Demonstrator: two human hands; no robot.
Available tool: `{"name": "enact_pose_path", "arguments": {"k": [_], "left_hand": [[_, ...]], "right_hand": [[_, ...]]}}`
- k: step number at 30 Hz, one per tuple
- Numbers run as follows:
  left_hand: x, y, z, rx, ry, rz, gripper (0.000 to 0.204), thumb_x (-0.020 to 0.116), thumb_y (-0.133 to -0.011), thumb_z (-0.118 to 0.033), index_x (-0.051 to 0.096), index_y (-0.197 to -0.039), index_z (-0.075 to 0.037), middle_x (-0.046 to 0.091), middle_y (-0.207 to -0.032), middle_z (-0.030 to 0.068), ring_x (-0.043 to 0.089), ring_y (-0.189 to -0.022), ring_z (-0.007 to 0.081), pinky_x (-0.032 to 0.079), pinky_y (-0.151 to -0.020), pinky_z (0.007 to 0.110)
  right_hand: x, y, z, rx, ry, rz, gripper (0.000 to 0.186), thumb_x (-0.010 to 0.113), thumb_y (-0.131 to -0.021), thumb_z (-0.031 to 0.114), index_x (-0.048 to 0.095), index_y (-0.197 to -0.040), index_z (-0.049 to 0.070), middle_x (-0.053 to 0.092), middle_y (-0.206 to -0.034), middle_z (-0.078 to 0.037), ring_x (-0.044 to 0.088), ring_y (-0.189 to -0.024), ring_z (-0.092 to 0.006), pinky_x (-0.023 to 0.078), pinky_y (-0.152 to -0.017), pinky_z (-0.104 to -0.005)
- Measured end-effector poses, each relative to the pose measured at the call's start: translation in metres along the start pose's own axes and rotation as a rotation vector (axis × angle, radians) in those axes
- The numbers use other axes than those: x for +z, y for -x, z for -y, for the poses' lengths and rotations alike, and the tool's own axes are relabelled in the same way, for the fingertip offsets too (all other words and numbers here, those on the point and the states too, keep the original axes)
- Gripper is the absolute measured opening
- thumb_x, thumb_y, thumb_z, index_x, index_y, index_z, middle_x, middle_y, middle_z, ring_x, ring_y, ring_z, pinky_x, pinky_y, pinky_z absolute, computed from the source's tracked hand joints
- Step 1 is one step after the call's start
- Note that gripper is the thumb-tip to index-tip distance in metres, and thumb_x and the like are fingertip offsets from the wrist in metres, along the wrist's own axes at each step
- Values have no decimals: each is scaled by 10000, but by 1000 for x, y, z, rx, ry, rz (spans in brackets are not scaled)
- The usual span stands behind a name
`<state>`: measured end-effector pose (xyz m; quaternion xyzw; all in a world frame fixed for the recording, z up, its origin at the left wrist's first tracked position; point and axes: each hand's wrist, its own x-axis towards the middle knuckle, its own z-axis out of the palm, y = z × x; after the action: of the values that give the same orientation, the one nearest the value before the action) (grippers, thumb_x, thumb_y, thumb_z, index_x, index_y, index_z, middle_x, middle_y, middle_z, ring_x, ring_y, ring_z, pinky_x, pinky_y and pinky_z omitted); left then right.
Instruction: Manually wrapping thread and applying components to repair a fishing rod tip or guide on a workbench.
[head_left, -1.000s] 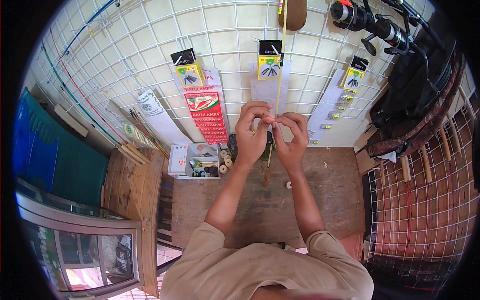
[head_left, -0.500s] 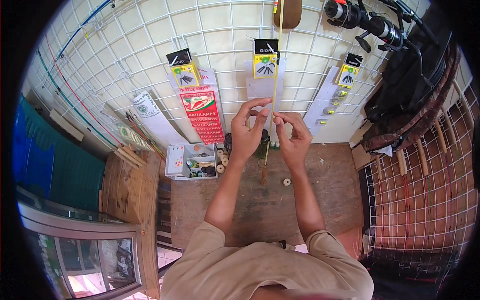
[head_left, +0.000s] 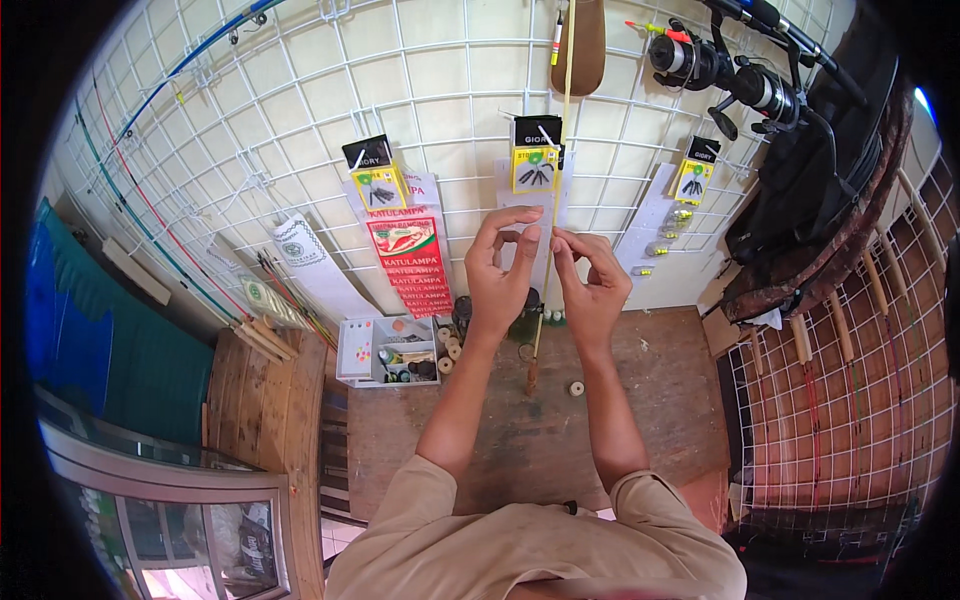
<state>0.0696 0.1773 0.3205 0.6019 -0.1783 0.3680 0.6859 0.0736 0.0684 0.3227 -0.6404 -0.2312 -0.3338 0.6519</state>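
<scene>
A thin yellowish fishing rod [head_left: 546,290] stands nearly upright before me, its brown handle [head_left: 532,378] low over the table. My left hand [head_left: 500,275] is raised at the rod's left side, fingers curled, index finger and thumb bent toward each other. Whatever it grips is too fine to see. My right hand [head_left: 592,285] is closed in a pinch just right of the rod, thumb and index fingertip together close beside it. Anything between those fingertips is also too small to make out.
A wooden table [head_left: 450,440] bears a white divided box [head_left: 360,350], wooden spools [head_left: 446,365] and one pale spool [head_left: 576,388]. Behind, a white wire grid [head_left: 300,100] holds yellow-black packets [head_left: 535,165] and red packets [head_left: 408,250]. Fishing reels [head_left: 690,62] hang upper right.
The wall and table have shifted downward in the picture. Both hands remain beside the rod in nearly the same pose, the right pinch still close against it.
</scene>
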Motion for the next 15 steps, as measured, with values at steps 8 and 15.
{"name": "enact_pose_path", "arguments": {"k": [8, 15], "left_hand": [[0, -22, -8, 5, -25, 5, 216, 602, -921, -111, 562, -1106, -6, 626, -1130, 119, 584, -1064, 170, 460, -869, 283], [13, -43, -22, 47, 24, -7, 312, 631, -902, -126, 569, -1181, -1, 665, -1077, 108, 607, -991, 138, 470, -785, 269]], "right_hand": [[9, -15, 15, -5, 55, -83, 164, 696, -788, -36, 702, -950, -9, 693, -885, -92, 562, -769, -144, 449, -648, -254], [11, -30, 22, -87, 103, -105, 179, 654, -805, -69, 689, -969, -9, 687, -879, -97, 580, -776, -163, 457, -678, -267]]}}
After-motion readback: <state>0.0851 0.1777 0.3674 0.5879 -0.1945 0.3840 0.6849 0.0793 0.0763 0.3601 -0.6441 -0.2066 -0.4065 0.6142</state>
